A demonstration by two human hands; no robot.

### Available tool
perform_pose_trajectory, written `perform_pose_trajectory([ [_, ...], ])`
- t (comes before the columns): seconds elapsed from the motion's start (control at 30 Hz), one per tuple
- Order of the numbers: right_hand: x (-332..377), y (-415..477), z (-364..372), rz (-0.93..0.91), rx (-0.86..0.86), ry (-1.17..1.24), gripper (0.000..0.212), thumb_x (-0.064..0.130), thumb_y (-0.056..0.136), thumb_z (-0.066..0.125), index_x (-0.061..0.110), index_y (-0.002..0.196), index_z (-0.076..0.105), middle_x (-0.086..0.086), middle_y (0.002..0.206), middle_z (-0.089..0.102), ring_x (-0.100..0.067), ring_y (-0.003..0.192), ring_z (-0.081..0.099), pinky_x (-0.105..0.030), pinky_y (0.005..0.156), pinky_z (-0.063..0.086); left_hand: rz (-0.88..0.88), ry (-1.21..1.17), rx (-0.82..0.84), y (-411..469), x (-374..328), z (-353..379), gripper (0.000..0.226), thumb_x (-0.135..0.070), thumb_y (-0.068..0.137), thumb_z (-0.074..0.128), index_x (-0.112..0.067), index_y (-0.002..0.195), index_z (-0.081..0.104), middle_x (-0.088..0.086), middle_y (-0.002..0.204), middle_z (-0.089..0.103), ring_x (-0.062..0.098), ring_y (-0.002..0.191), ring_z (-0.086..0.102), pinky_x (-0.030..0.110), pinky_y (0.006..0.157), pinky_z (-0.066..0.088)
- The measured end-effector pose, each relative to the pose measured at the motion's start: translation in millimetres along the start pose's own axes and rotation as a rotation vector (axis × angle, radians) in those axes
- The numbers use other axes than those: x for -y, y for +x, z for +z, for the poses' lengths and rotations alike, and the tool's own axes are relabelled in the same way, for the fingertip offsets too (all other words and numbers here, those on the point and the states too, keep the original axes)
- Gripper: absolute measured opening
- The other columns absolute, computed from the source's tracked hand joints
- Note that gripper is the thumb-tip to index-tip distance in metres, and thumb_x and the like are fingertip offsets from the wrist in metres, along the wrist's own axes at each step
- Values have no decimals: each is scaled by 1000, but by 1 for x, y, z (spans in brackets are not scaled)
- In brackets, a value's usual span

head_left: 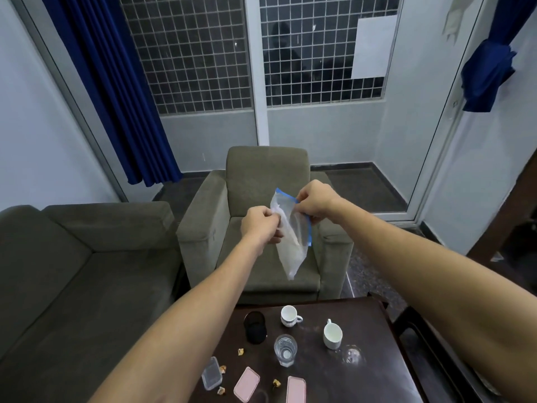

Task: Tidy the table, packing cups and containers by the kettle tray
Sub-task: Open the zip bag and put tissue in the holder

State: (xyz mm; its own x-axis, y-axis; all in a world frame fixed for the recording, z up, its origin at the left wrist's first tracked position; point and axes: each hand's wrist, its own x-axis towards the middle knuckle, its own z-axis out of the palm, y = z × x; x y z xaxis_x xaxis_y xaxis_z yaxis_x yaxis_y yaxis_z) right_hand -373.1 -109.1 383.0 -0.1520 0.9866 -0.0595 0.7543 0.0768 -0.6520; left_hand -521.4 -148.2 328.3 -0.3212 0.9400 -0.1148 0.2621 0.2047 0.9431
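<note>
I hold a clear plastic zip bag [290, 245] with a blue top strip up in the air over the armchair. My left hand [261, 225] pinches its left edge and my right hand [315, 202] pinches its top right. Below, on the dark table [377, 373], stand two white cups [289, 315] [332, 335], a clear glass [285, 349], a second clear glass [353, 354] that is hard to make out, and a black round container [255, 327]. A small clear box [212, 373] and two pink lids [247, 383] [296, 389] lie near the front edge.
Small crumpled brown scraps [240, 351] lie scattered among the table items. A grey armchair [261, 175] stands behind the table and a grey sofa [87, 257] to the left. No kettle tray is in view.
</note>
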Motion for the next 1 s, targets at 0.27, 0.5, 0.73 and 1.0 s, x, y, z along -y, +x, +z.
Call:
perform_pose_trajectory([
  [0.27,-24,4,-6,-18,-195,-520,14,12,81,63,11,91,53,-14,104,64,-37,90,61,-35,70,43,8,78,-70,3,4,-9,12,-14,69,59,-16,65,70,4,56,72,21,55,73,32,55,63],
  [0.5,0,3,27,-134,-176,-372,22,25,81,62,7,71,54,-7,71,55,-35,72,58,-32,61,43,56,131,-97,4,-9,0,15,-15,69,58,-13,62,71,-4,57,72,14,48,70,31,58,63],
  [0.73,10,16,39,93,80,-57,9,9,82,62,5,77,57,-7,67,57,-23,57,60,-26,56,49,131,268,-169,1,-17,-6,17,-21,65,56,-13,63,71,-3,52,70,16,52,71,33,65,63],
  [1.0,5,20,45,208,160,-15,34,25,76,82,5,96,63,-4,71,61,-23,67,71,-39,70,65,181,293,-103,-2,-22,-9,10,-29,64,60,-22,61,67,-8,69,73,21,73,73,39,72,62],
])
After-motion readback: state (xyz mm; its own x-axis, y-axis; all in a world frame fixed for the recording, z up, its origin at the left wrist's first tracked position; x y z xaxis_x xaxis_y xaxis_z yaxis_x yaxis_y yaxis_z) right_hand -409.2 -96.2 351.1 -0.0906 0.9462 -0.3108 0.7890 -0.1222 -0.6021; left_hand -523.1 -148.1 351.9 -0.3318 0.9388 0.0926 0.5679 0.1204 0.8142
